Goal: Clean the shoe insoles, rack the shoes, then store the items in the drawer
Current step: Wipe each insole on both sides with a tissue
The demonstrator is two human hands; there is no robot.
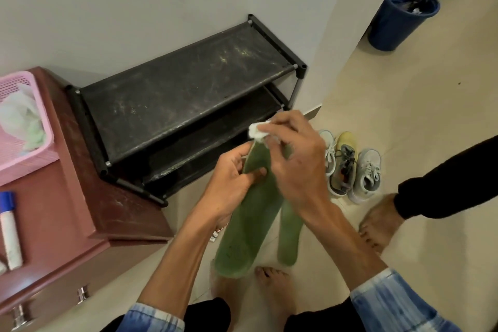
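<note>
While the left hand (231, 186) grips the front green insole (239, 234) on its far half, thumb pressed across its face and fingers curled behind, the insole's long axis runs from the rounded near end, low over the person's bare feet, up and away to the far tip, which points at the black shoe rack (188, 89). A second green insole (288, 234) hangs just beside it on the right, roughly parallel. Whether the same hand holds it cannot be told. The right hand (293, 167) has its fingers bent round a white wad of cloth (257, 131), pinching it against the far tip of the front insole. On the floor (404, 129), right of the rack, three shoes (347, 167) stand close together. At the left, a brown drawer unit (80, 197) carries a pink basket (24, 121) and a blue-capped white marker (9, 229). A blue bin (401, 16) stands by the far wall, and another person's bare foot (382, 221) rests near the shoes.
</note>
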